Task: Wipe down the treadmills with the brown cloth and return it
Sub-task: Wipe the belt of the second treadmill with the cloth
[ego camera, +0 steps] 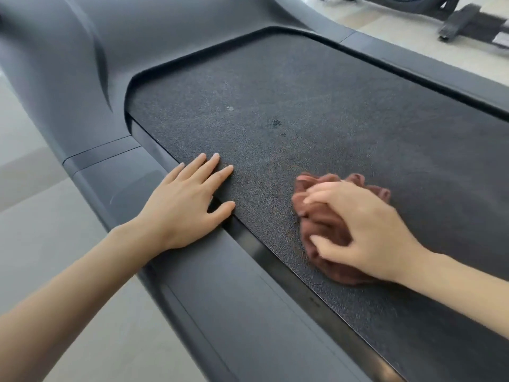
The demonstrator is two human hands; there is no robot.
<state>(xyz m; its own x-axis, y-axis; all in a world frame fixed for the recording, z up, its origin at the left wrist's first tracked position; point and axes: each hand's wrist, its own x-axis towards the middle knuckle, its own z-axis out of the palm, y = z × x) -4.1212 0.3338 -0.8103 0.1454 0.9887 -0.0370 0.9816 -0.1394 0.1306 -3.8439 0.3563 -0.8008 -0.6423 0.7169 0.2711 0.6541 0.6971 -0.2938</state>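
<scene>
Brown cloth [322, 224] is bunched into a wad on the black textured treadmill belt [303, 100], toward the near right part of it. The right hand [366, 230] sits on top of it, fingers curled into the folds, gripping the wad and pressing it down on the belt. That hand looks a bit blurry, fwiw.

The left hand [187, 205] is wide and flat, fingers straight and spread, holding nothing. Its palm rests on the grey side rail [220, 293] and the fingertips reach over onto the edge of the belt. The 2 hands are apart, with a stretch of bare belt between them.

Further up the belt there are 2 little marks, a pale speck [230, 108] and a dark spot [276, 122], well away from the cloth. The grey motor hood [68, 64] curves round the far end of the belt. Light floor [49, 244] runs along the left, and part of another black machine [457, 20] sits at the top right, too blurry to tell much.
</scene>
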